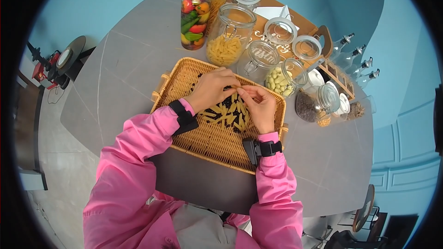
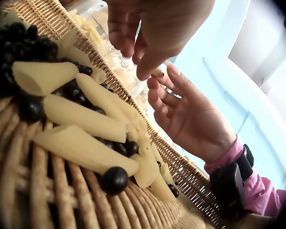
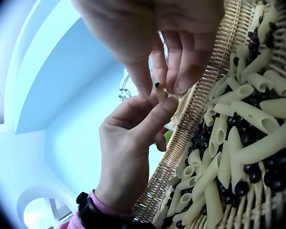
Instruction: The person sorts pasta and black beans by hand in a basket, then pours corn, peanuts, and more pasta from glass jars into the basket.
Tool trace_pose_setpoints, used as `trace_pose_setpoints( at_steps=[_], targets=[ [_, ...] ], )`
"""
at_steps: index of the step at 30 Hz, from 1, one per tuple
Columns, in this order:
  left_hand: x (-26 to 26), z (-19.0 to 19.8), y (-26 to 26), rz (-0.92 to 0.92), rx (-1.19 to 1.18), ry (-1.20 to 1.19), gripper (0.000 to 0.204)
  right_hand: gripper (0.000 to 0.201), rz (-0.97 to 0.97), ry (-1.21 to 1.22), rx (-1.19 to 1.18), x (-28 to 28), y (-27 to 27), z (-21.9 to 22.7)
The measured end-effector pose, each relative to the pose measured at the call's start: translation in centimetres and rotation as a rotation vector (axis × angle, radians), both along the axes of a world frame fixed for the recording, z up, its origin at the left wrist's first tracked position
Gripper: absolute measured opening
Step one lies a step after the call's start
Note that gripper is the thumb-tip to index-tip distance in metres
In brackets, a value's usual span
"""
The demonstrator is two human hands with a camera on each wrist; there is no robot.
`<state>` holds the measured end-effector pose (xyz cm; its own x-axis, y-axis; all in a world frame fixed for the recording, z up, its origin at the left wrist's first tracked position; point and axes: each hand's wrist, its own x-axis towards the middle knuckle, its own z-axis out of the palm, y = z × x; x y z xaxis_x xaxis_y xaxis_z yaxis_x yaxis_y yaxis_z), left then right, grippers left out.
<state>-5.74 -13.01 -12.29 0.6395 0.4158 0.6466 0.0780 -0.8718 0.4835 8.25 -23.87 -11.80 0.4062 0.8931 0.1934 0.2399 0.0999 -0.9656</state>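
Note:
Fingertips of both hands meet above the far side of a wicker tray (image 1: 207, 150). My left hand (image 1: 213, 90) pinches a short pasta tube (image 3: 161, 93) between thumb and finger; a dark bean (image 3: 157, 85) shows at its upper end. My right hand (image 1: 259, 108) has its thumb and fingertips around that same end, partly hiding it. Below, penne pieces (image 2: 86, 117) lie among black beans (image 2: 115, 180) on the woven tray bottom.
Behind the tray stand a jar of colourful vegetables (image 1: 196, 18), a pasta jar (image 1: 224, 48), a jar of pale beans (image 1: 279, 80) and a jar of dark beans (image 1: 308, 103). Glass bottles (image 1: 360, 60) stand at the right. The grey table (image 1: 134, 32) surrounds the tray.

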Motion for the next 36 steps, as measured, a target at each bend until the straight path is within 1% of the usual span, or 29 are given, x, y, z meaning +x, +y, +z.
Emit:
trace_pose_setpoints(
  at_steps=[2,3,5,8,10,15,18,20,21,23,24,26,27,29,31,33,35,36],
  targets=[
    [0.0,0.1,-0.2,-0.015,0.011,0.004,0.015,0.018,0.015,0.152,-0.036,0.1,-0.1,0.0],
    [0.0,0.2,-0.3,-0.022,0.021,-0.007,0.015,0.018,0.011,0.153,-0.035,0.3,-0.1,-0.2],
    [0.1,0.3,-0.4,-0.028,0.032,-0.018,0.015,0.016,0.049,0.258,0.007,0.7,0.0,-0.6],
    [0.1,0.1,-0.4,-0.031,-0.005,-0.026,0.015,0.015,0.051,0.293,0.035,0.6,-0.1,-0.5],
    [0.2,-0.1,-0.3,-0.069,-0.06,-0.088,0.013,0.015,0.051,0.301,0.036,0.6,-0.1,-0.5],
    [0.1,0.0,-0.3,-0.06,-0.065,-0.086,0.014,0.015,0.045,0.301,0.042,0.6,-0.1,-0.5],
    [0.2,-0.2,-0.3,-0.056,-0.083,-0.075,0.014,0.016,0.019,0.253,0.053,0.3,-0.1,-0.5],
    [0.1,-0.4,-0.2,-0.051,-0.1,-0.064,0.014,0.016,-0.037,0.121,0.047,-0.1,-0.2,-0.3],
    [0.2,-0.4,-0.2,-0.053,-0.114,-0.057,0.014,0.016,-0.037,0.12,0.046,-0.4,-0.2,-0.2],
    [0.2,-0.4,-0.3,-0.054,-0.128,-0.052,0.014,0.014,-0.135,-0.127,0.036,-0.8,-0.4,0.2],
    [0.1,-0.3,-0.4,-0.048,-0.133,-0.041,0.014,0.014,-0.135,-0.128,0.035,-0.8,-0.4,0.3],
    [0.1,-0.3,-0.5,-0.044,-0.137,-0.03,0.014,0.013,-0.179,-0.251,0.084,-0.8,-0.4,0.4],
    [0.1,-0.3,-0.5,-0.043,-0.161,-0.028,0.014,0.013,-0.181,-0.251,0.083,-0.8,-0.4,0.3],
    [0.1,-0.3,-0.5,-0.043,-0.184,-0.028,0.014,0.013,-0.186,-0.385,0.082,-0.7,-0.4,0.3],
    [0.1,-0.1,-0.6,-0.048,-0.227,-0.028,0.014,0.013,-0.187,-0.403,0.079,-0.5,-0.3,-0.1],
    [0.0,-0.2,-0.4,-0.053,-0.21,-0.025,0.014,0.013,-0.186,-0.42,0.077,-0.6,-0.4,0.1],
    [0.0,-0.1,-0.3,-0.054,-0.19,-0.023,0.015,0.013,-0.164,-0.327,0.058,-0.8,-0.5,0.5],
    [-0.1,0.0,-0.2,-0.065,-0.169,-0.015,0.015,0.013,-0.161,-0.327,0.059,-0.8,-0.5,0.5]
  ],
)
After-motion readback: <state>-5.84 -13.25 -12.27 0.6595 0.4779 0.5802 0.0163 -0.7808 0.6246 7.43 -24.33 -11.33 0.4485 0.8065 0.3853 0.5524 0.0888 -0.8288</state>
